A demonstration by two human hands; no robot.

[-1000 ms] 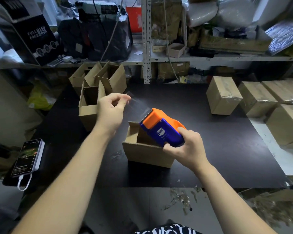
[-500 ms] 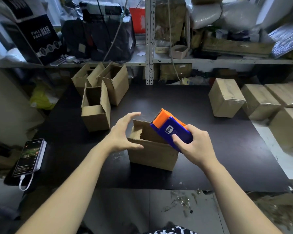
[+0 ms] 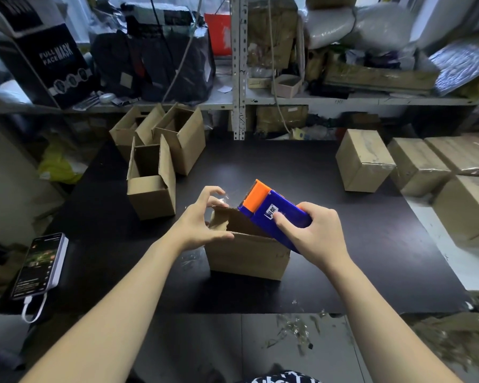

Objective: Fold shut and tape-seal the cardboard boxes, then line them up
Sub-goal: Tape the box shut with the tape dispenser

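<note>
dispenser rear behind right hand, phone text illegible

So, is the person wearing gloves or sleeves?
No gloves: the left hand and right hand are bare, with no rings visible. Both forearms are bare to the frame's edge, no watch or sleeves. Black-and-white patterned clothing shows at the bottom.

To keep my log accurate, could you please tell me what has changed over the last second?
The left hand, which pinched tape up above the open box, has dropped to its left end, thumb on the near edge; whether it still holds tape is unclear. The right hand keeps gripping the tape dispenser over the box. Nothing else moved.
</note>
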